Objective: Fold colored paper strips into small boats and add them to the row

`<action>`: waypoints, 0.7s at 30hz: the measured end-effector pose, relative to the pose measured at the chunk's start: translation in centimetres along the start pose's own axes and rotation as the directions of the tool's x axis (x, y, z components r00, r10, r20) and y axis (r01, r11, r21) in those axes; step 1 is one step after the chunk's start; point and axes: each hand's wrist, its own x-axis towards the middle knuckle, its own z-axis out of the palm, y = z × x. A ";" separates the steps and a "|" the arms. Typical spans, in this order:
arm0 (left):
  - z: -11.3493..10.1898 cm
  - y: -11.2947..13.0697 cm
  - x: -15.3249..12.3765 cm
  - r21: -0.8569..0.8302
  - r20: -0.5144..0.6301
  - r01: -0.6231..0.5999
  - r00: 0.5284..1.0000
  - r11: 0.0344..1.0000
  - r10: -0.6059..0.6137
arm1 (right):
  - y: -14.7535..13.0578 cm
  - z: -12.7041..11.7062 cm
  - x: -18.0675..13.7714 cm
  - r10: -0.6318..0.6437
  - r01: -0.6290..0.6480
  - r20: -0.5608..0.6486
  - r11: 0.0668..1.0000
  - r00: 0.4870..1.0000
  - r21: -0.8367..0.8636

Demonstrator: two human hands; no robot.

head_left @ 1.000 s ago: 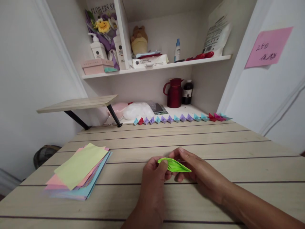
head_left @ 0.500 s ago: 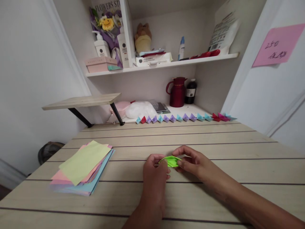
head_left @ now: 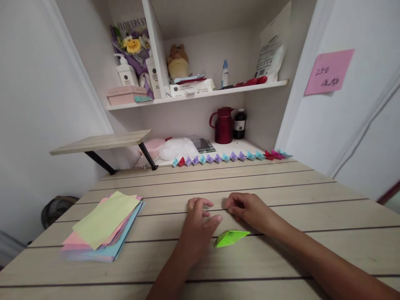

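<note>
A folded bright green paper piece [head_left: 231,238], like a small origami boat, is out of both hands, low between them and nearer to me, apparently lying on the wooden table [head_left: 265,266]. Just left of it is my left hand [head_left: 200,225], its thumb and fingers apart and nothing in them. My right hand [head_left: 246,208] is above and to the right of the green paper, fingers curled with the tips together, and I see nothing held there. Along the back edge stands a row of small folded paper boats [head_left: 233,156] in light blue, purple, red and magenta.
A stack of coloured paper sheets [head_left: 108,223], yellow on top, lies at the left. Behind it rises a small wooden stand [head_left: 103,141] on black legs. A dark red jug [head_left: 224,126] and a dark bottle [head_left: 239,124] occupy the niche under the shelf [head_left: 200,95].
Both hands have let go of the green paper, which is now lower and closer to me. My left hand has spread its fingers. The whole view has shifted slightly.
</note>
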 end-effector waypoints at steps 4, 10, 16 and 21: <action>-0.6 -0.4 -0.1 0.089 0.195 -0.110 0.977 0.990 0.091 | -1.3 -0.6 -0.3 -0.041 0.038 -0.027 0.994 0.999 -0.104; -1.0 0.2 -0.1 0.354 0.555 -0.365 0.823 0.861 0.121 | -2.9 -3.2 -1.4 -0.081 0.144 0.403 0.981 0.912 -0.127; -0.7 -0.1 -0.3 0.490 0.533 -0.398 0.841 0.775 0.095 | -2.3 -2.1 -1.4 -0.114 0.211 0.326 0.936 0.939 -0.282; -0.6 -0.5 -0.3 0.473 0.508 -0.393 0.853 0.789 0.120 | -1.4 -0.9 -0.8 -0.078 0.125 0.158 0.940 0.984 -0.317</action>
